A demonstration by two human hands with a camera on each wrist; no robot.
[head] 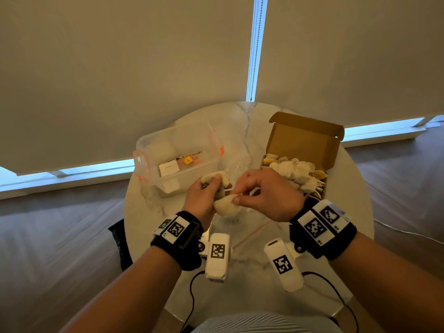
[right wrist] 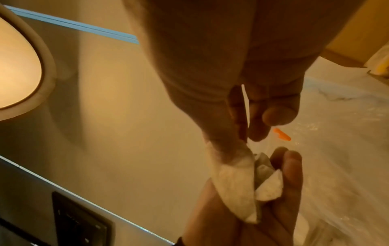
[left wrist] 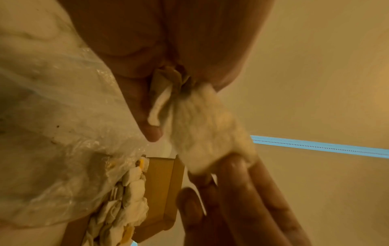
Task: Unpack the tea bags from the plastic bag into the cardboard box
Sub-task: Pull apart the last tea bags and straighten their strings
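The left hand (head: 200, 195) is curled round a small bunch of tea bags (head: 217, 181), its thumb and fingers pinching them above the table (head: 149, 212); the left wrist view shows the thumb (left wrist: 145, 106) pressed beside a crumpled paper tag and one pale bag (left wrist: 208, 131) hanging from the grip. The right hand (head: 266, 195) meets it from the other side, thumb and forefinger pinching the bag (head: 225, 205) that hangs lowest between the two hands; its other fingers are curled in, and a thin white string runs through them in the right wrist view (right wrist: 245, 106); there the same bag (right wrist: 233, 186) stretches from the right fingertips down into the left palm.

Behind the hands lies the plastic bag (head: 236, 164), clear and crumpled, on the table between the tub and the box; how much it holds cannot be told. The box (head: 310, 138) stands to the right with its lid tipped back, heaped with tea bags (head: 295, 171) and a few yellow tags; the clear tub (head: 177, 152) with orange clips stands to the left, a white card inside it. Both wrists wear black bands with white marker blocks; dark cables trail over the near edge of the marble top; pale blinds hang behind the table.
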